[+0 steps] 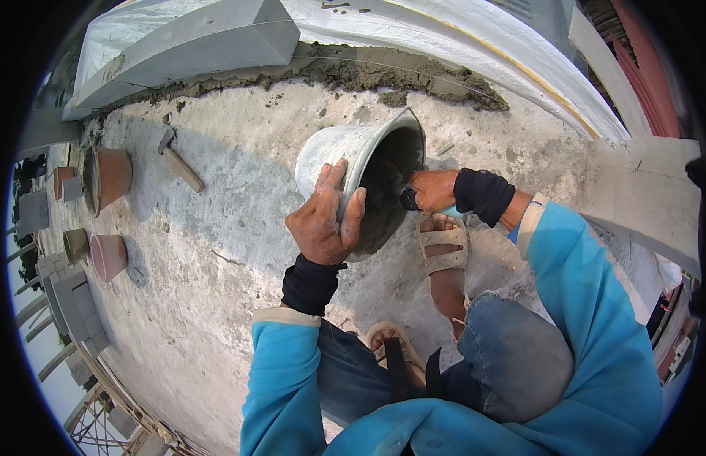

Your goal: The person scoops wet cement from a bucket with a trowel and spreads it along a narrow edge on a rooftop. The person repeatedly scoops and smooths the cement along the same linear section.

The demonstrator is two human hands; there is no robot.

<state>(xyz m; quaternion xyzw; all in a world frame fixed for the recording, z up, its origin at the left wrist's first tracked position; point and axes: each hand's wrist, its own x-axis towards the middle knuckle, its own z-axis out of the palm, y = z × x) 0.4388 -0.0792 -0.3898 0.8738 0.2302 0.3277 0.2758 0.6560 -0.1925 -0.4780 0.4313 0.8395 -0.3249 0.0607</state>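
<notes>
A pale grey bucket [330,156] is tipped on its side on the rough concrete floor, its mouth turned to the right. Wet grey mortar [383,194] lies inside it. My left hand [328,216] grips the near rim, with the thumb by the mouth and the fingers along the outer wall. At the bucket's mouth my right hand [435,190] is closed. A bit of black shows at its front and a bit of teal beneath it; what it holds is mostly hidden. Both wrists wear black bands.
A hammer [178,161] lies to the left. Further left stand an orange bucket [111,178] and a pink bucket [108,257]. Ahead runs a mortar bed [398,72] beside a light grey block [208,49], with a string line above. My sandalled foot [444,247] is close to the bucket.
</notes>
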